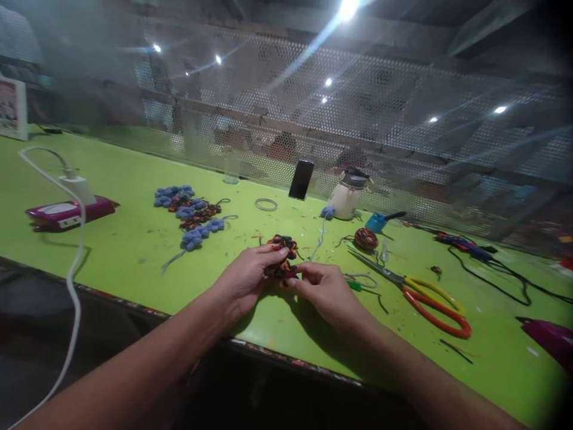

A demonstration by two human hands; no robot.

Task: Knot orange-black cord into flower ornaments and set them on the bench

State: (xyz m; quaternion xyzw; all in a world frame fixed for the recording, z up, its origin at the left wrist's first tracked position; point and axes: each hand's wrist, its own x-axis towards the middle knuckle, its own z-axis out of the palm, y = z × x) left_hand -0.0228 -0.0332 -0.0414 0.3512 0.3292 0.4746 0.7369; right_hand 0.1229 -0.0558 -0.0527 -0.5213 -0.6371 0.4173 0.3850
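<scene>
A dark multicoloured piece of crochet [283, 243], black with orange and red strands, is held between both hands just over the front part of the green table. My left hand [250, 272] grips its left side, thumb on top. On its lower right edge, my right hand [322, 286] pinches the yarn with thumb and forefinger. To the right of my right hand lie large scissors [416, 292] with yellow and orange handles, blades partly open. Behind them sits a small ball of multicoloured yarn [366, 239]. Several blue and dark crocheted flower strips [192, 212] lie at the left.
A purple power strip [71, 214] with a white cable [75, 298] is on the left. Towards the back stand a clear cup [231, 172], a phone [301, 179] and a pale jar [344, 200]. A grey ring [265, 205], a blue pot [376, 223] and dark cables [487, 272] lie about.
</scene>
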